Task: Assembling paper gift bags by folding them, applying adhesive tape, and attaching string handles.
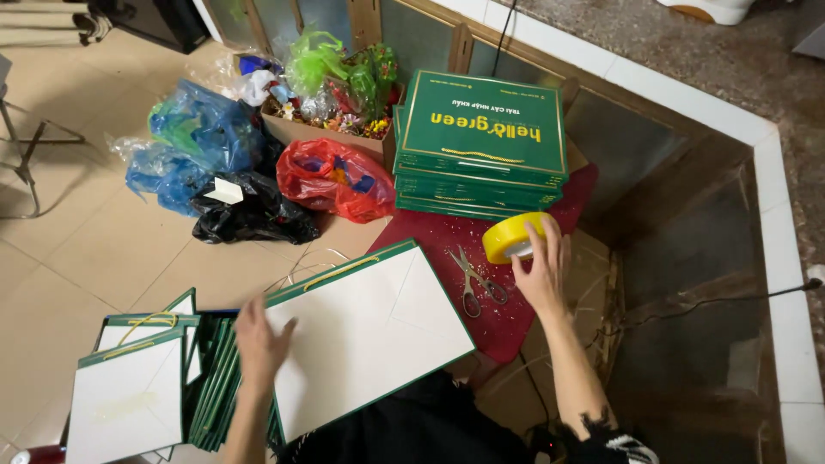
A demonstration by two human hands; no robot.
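Note:
My right hand (541,271) grips a yellow roll of tape (509,238) above a red mat (447,241). Scissors (475,279) lie on the mat just left of that hand. My left hand (259,339) rests with its fingers spread on the left edge of a flat white sheet with green trim and a gold cord (365,331), which lies across my lap. Left of it stands a pile of similar folded green and white pieces (142,378).
A stack of flat green boxes (481,142) sits behind the mat. Red (331,176), blue (193,129) and black (249,210) plastic bags and a cardboard box of colourful wrapping (331,94) lie on the tiled floor. A wooden counter frame (687,215) stands at right.

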